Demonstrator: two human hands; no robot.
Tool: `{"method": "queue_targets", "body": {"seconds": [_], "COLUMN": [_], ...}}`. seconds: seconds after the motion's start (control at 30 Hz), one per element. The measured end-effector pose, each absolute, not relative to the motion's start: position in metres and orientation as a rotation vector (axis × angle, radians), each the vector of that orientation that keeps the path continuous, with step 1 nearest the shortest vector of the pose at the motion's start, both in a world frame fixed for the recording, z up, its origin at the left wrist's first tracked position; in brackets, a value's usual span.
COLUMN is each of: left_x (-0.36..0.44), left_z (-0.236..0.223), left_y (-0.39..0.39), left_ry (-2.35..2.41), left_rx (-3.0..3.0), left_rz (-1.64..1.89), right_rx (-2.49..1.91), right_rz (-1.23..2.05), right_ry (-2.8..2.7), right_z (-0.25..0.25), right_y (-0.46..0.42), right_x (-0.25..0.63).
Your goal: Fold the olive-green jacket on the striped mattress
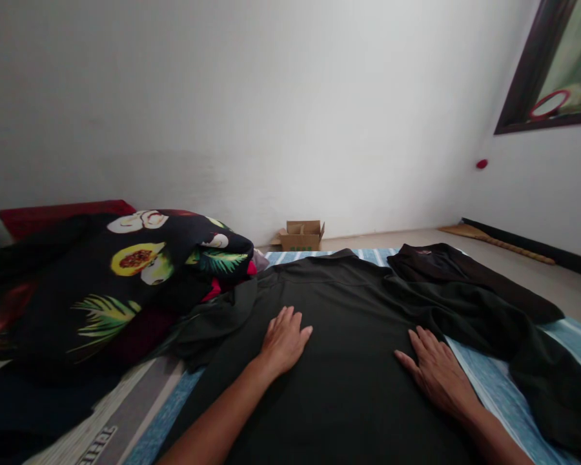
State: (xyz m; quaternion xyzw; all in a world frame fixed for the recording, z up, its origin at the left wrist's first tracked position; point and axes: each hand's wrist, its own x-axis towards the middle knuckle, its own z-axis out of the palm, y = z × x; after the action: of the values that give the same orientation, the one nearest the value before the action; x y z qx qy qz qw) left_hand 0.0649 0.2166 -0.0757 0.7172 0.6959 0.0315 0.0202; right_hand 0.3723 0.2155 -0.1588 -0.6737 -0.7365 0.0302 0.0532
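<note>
A dark green long-sleeved shirt (pixel 348 374) lies spread out in front of me, its collar pointing away toward the wall. My left hand (pixel 285 339) rests flat on the left part of its body, fingers stretched out. Near the shirt's right edge my right hand (pixel 433 368) also lies flat, with the fingers apart. Neither hand grips the cloth. One sleeve reaches out to the right, while the other lies bunched at the left, against a heap of clothes.
The clothes heap (pixel 140 278) has a black fruit-print fabric on top. A dark folded garment (pixel 469 278) lies at the right on the blue striped sheet (pixel 494 387). Beyond stands an open cardboard box (pixel 301 240) by the white wall (pixel 290 116). A window (pixel 561 71) is at upper right.
</note>
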Motion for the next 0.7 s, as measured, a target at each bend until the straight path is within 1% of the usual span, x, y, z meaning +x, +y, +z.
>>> {"method": "queue_targets", "body": {"seconds": [0.17,0.3,0.43,0.7], "left_x": [0.094,0.104,0.109,0.109], "left_z": [-0.087,-0.100,-0.116,-0.128], "left_y": [0.326,0.384,0.411,0.426], "left_ry": [2.227,2.329,2.373,2.433], "left_rx": [2.168,2.047,1.981,2.023], "left_rz": [0.182,0.235,0.235,0.316], "right_rx": [-2.046,-2.021,-2.043,-2.065], "right_rz": [0.085,0.048,0.036,0.026], "right_ry": [-2.244,-2.260,-2.269,-2.258], "right_z": [-0.164,-0.165,-0.160,-0.155], "right_y": [0.216,0.216,0.216,0.217], "right_x": [0.373,0.373,0.371,0.370]}}
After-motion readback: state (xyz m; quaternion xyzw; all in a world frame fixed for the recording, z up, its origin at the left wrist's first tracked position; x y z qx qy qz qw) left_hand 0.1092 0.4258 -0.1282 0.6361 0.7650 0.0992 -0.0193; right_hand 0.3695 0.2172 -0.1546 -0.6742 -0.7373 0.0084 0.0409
